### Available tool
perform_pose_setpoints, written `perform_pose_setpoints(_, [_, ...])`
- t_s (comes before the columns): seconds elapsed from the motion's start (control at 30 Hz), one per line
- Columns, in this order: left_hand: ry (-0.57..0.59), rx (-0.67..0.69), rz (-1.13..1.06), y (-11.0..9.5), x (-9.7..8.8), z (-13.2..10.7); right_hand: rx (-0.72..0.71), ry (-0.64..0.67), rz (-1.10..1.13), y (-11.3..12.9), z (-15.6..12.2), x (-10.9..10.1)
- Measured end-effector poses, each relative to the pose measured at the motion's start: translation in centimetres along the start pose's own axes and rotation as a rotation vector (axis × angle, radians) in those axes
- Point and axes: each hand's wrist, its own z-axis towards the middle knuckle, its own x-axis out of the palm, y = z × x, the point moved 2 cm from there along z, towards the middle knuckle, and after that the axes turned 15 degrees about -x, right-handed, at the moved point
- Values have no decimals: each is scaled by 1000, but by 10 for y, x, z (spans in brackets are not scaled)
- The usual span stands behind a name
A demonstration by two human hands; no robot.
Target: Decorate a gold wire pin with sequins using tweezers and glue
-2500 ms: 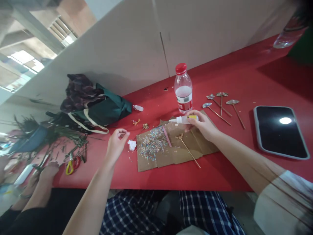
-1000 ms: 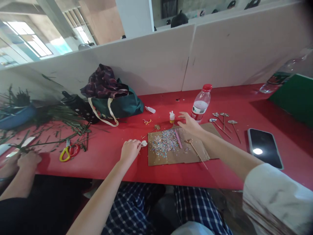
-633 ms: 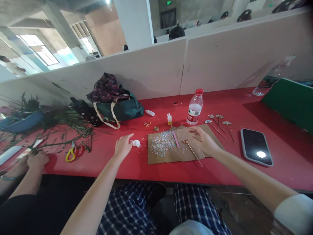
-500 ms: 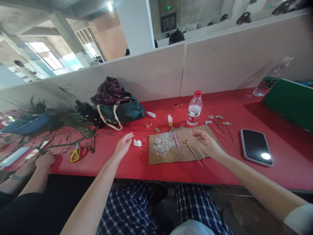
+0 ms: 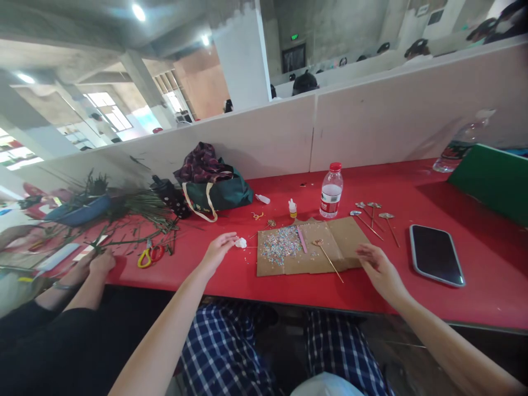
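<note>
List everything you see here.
water bottle: one, red cap, behind cardboard
glue bottle: one, white-yellow, behind cardboard
cardboard: one, brown, centre
glitter: one pile, multicoloured, on cardboard
craft stick: one, pink, on cardboard
gold-topped stick: one, gold, on cardboard
decorated sticks: four, silvery, right of cardboard
phone: one, black, far right
scissors: one pair, yellow-red, left
tote bag: one, green, back left
cotton wad: one, white, by left hand
co-worker's hands: two, far left
left hand: one, at wad
right hand: one, by cardboard
</note>
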Motion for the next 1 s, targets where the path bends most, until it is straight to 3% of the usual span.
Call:
perform_pose_setpoints(0.13, [-92,48,288,12,20,9,-8,-95,-39,-3,-9,-6])
perform_pose_setpoints(0.27, [-213,47,528,17,28,19,-9,-134,-65,-2,-10,-9])
perform_pose_setpoints(0.53, [-403,18,746,13,39,34,-9,-130,-47,-7,-10,-5])
perform_pose_setpoints(0.77, [-442,-5,645,16,40,54,11,-144,-58,-14,-10,-2])
perform_pose_setpoints(1.0, [-361,-28,235,27,24,50,42,-146,-89,-16,-11,-3])
